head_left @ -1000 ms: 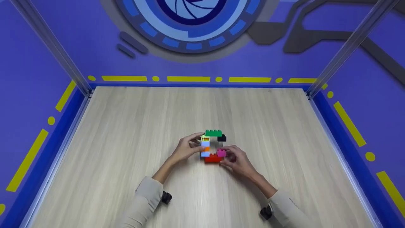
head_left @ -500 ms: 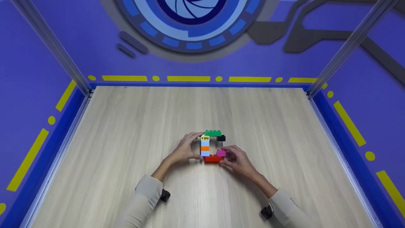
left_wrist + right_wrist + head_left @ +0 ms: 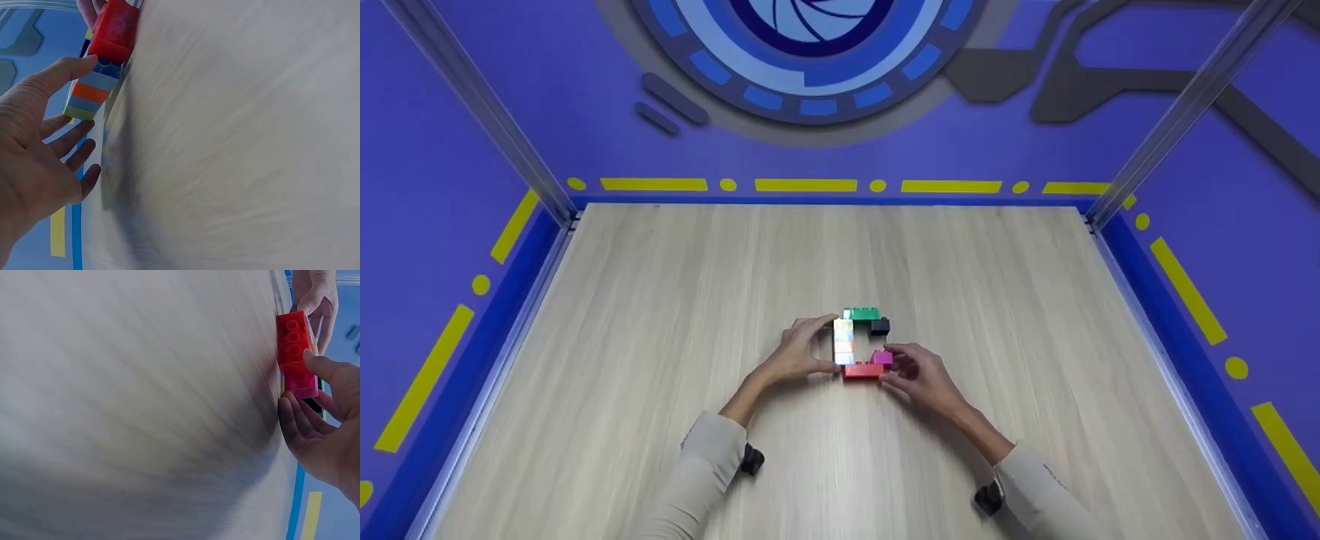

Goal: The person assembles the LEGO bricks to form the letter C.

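A C-shaped build of toy building bricks stands between the hands in the head view. Its left side is a stack of light blue, orange and yellow-green bricks [image 3: 91, 93], washed out by glare in the head view. A green brick [image 3: 861, 313] spans the far side, with a black brick [image 3: 880, 327] at its right end. Nearest the body is a red brick [image 3: 292, 337] carrying a pink brick [image 3: 302, 387]. My left hand [image 3: 796, 352] holds the stack between thumb and fingers. My right hand [image 3: 926, 377] pinches the red and pink corner, thumb on the red brick.
The build is on a pale wood-grain table [image 3: 705, 277]. Blue-purple panels [image 3: 547, 97] with yellow markings enclose its back and sides, with metal posts at the far corners. A small black device [image 3: 751, 460] sits at each sleeve cuff.
My left thumb has slid from the stack's face down to its near corner. The build has shifted slightly away and left, and glare now covers the stack. My right hand keeps its grip.
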Tool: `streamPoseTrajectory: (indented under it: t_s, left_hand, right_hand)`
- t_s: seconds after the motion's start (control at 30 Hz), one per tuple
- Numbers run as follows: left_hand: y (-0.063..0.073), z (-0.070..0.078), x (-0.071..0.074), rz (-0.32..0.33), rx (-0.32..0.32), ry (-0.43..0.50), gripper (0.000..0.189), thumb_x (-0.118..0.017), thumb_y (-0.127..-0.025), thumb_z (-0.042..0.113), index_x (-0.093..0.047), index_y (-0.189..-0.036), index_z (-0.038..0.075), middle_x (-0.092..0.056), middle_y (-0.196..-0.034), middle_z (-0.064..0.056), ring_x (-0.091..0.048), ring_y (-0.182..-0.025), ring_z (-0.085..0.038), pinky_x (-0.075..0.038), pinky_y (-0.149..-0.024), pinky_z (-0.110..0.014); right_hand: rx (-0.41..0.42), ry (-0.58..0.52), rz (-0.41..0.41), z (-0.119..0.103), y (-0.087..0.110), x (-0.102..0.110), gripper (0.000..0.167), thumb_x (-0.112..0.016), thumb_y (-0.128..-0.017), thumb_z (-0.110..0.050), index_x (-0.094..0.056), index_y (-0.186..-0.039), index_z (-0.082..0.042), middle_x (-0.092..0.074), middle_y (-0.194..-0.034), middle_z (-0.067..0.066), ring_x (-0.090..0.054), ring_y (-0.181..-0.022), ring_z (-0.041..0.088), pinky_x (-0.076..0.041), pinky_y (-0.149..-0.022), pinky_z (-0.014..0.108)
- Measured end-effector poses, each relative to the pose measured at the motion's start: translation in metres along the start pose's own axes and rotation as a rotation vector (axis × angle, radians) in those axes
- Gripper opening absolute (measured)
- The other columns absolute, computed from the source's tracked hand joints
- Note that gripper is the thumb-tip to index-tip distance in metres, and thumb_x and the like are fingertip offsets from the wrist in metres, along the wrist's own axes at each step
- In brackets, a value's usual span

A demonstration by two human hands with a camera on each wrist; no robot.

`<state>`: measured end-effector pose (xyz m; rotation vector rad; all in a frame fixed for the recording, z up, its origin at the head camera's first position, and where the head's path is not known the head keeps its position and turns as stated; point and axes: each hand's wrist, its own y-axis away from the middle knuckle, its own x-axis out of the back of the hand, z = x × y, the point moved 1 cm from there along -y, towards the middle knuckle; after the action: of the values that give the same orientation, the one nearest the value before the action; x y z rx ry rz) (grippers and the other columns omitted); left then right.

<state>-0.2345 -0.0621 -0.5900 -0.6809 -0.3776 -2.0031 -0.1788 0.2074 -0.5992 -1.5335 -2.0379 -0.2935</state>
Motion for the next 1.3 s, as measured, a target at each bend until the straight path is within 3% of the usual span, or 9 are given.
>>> streamPoseTrajectory:
  t_s: [0.33, 0.57, 0.9, 1.13, 1.3]
  left_hand:
    - [-0.005, 0.000, 0.003, -0.039, 0.022, -0.033, 0.085, -0.087, -0.077, 0.025, -0.048, -0.149, -0.001, -0.052, -0.149, -0.023, -0.042, -0.139, -0.041, -0.027, -0.115, -0.063]
    - [-0.013, -0.002, 0.002, -0.018, 0.062, -0.002, 0.084, -0.085, -0.081, 0.023, -0.045, -0.152, 0.001, -0.050, -0.152, -0.021, -0.040, -0.142, -0.038, -0.025, -0.119, -0.060]
    - [-0.012, -0.007, 0.000, 0.020, 0.093, 0.055, 0.084, -0.085, -0.083, 0.024, -0.044, -0.154, 0.003, -0.049, -0.154, -0.019, -0.039, -0.142, -0.037, -0.026, -0.119, -0.057]
    - [-0.011, -0.006, 0.002, 0.031, 0.103, 0.046, 0.083, -0.084, -0.085, 0.024, -0.043, -0.155, 0.007, -0.048, -0.155, -0.017, -0.039, -0.144, -0.036, -0.025, -0.120, -0.057]
    - [0.000, -0.012, 0.009, 0.068, 0.081, 0.075, 0.080, -0.082, -0.087, 0.023, -0.043, -0.155, 0.008, -0.052, -0.152, -0.016, -0.041, -0.143, -0.037, -0.025, -0.120, -0.059]
  right_hand:
    - [-0.062, -0.007, -0.022, 0.000, -0.004, -0.001, 0.049, -0.080, -0.089, -0.014, -0.064, -0.132, 0.003, -0.068, -0.119, 0.016, -0.067, -0.094, 0.019, -0.058, -0.081, 0.027]
    - [-0.091, -0.018, -0.012, 0.000, -0.013, -0.001, 0.051, -0.079, -0.089, -0.015, -0.063, -0.134, 0.004, -0.069, -0.118, 0.016, -0.065, -0.094, 0.019, -0.055, -0.080, 0.022]
    - [-0.139, -0.054, -0.002, 0.001, -0.016, -0.003, 0.053, -0.079, -0.089, -0.015, -0.061, -0.136, 0.002, -0.070, -0.120, 0.015, -0.067, -0.097, 0.022, -0.055, -0.083, 0.022]
    - [-0.164, -0.060, 0.010, 0.001, -0.017, -0.002, 0.053, -0.078, -0.090, -0.015, -0.060, -0.139, -0.001, -0.071, -0.124, 0.014, -0.069, -0.102, 0.023, -0.058, -0.089, 0.033]
    - [-0.166, -0.085, -0.019, 0.006, -0.012, 0.009, 0.051, -0.075, -0.094, -0.015, -0.059, -0.140, -0.002, -0.069, -0.131, 0.016, -0.070, -0.114, 0.030, -0.056, -0.097, 0.045]
